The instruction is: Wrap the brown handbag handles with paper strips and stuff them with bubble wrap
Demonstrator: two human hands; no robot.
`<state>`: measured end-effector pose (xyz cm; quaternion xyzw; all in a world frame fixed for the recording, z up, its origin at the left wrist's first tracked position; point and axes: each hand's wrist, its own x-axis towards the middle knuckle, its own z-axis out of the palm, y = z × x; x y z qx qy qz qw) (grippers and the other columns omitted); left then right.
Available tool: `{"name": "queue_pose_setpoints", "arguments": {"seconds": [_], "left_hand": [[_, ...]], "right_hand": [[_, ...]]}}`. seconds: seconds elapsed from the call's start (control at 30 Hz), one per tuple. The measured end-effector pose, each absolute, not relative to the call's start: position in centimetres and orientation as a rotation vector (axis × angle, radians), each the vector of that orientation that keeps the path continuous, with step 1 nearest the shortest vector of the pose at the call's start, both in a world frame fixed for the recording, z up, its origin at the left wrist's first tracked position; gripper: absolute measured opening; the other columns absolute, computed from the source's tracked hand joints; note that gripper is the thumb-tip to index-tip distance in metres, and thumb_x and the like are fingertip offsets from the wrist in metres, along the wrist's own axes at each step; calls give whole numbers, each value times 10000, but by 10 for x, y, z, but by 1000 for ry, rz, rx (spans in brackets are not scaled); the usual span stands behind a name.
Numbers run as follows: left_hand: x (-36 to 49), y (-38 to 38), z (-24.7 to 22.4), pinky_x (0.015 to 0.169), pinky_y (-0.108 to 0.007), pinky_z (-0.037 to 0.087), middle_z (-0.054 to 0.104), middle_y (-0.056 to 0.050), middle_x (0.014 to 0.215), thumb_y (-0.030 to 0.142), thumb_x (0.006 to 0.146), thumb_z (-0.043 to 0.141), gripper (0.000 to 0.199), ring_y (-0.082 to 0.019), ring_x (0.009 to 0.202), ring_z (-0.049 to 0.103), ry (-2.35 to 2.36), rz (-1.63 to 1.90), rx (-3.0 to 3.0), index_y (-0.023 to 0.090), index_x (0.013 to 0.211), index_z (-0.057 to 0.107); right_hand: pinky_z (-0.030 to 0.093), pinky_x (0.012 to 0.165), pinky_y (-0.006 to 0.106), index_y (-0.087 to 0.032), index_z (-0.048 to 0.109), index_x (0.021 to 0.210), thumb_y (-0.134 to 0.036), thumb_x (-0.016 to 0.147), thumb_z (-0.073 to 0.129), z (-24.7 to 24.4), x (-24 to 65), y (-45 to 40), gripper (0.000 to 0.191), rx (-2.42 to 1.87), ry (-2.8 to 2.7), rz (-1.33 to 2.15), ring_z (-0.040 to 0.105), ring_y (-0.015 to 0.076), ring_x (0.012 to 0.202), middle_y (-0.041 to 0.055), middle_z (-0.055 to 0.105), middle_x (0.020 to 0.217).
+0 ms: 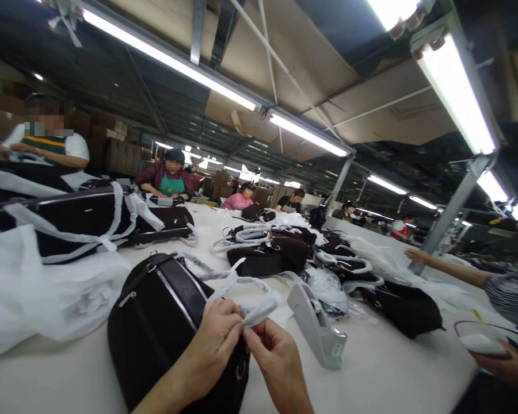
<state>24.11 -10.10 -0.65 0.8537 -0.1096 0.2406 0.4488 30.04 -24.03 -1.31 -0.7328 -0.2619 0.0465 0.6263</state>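
A black handbag (155, 328) with a shiny silver trim line lies on the white table right before me. Its handle is wound in white wrapping paper (263, 307), and a loose end sticks up beside my fingers. My left hand (218, 333) pinches the wrapping above the bag's right side. Fingertips of my right hand (276, 356) meet those of the left and pinch the same white wrapping from the right. Just beyond my right hand stands a grey tape dispenser (317, 328), apart from the bag.
More black bags with wrapped handles (267, 253) are heaped further back, and others (77, 218) line the left. White sheeting (47, 293) spreads at the left. A co-worker's arm (449, 267) reaches in from the right. Several people sit around the table (384, 368).
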Motion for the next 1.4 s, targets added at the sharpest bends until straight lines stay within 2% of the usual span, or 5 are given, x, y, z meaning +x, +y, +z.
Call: {"name": "queue_pose_setpoints", "arguments": {"seconds": [0.57, 0.87, 1.1, 1.23, 1.4], "left_hand": [[227, -88, 17, 940, -324, 338, 534, -16, 920, 272, 941, 453, 285, -194, 981, 503, -379, 362, 2061, 185, 680, 527], [231, -88, 13, 944, -313, 329, 546, -2, 876, 168, 824, 530, 205, -179, 952, 519, -304, 317, 1982, 176, 620, 549], [237, -92, 4, 935, -329, 339, 568, -2, 807, 218, 815, 577, 227, -193, 916, 519, -192, 391, 1933, 186, 593, 613], [238, -95, 0, 954, -335, 325, 580, 1, 820, 201, 836, 577, 245, -186, 924, 522, -168, 458, 1924, 181, 593, 592], [237, -98, 2, 972, -340, 320, 576, 0, 830, 135, 822, 576, 236, -185, 949, 523, -169, 488, 1956, 175, 590, 572]], "right_hand": [[427, 573, 297, -218, 639, 999, -267, 981, 569, 13, 333, -262, 87, -1680, -1630, -910, 617, 144, 569, -27, 726, 705], [486, 653, 341, -198, 286, 1520, -229, 1018, 512, 21, 347, -255, 551, -1542, -1884, -807, 684, 168, 694, -1, 798, 929], [576, 690, 288, -213, 465, 1427, -212, 968, 574, -2, 349, -252, 472, -1526, -1599, -964, 692, 170, 764, 74, 753, 999], [565, 639, 252, -218, 693, 964, -287, 922, 625, -26, 343, -244, 105, -1601, -1234, -779, 655, 159, 705, 65, 686, 915], [537, 570, 311, -218, 701, 749, -636, 904, 506, -15, 347, -250, 487, -1625, -844, 161, 647, 209, 620, 57, 694, 704]]}}
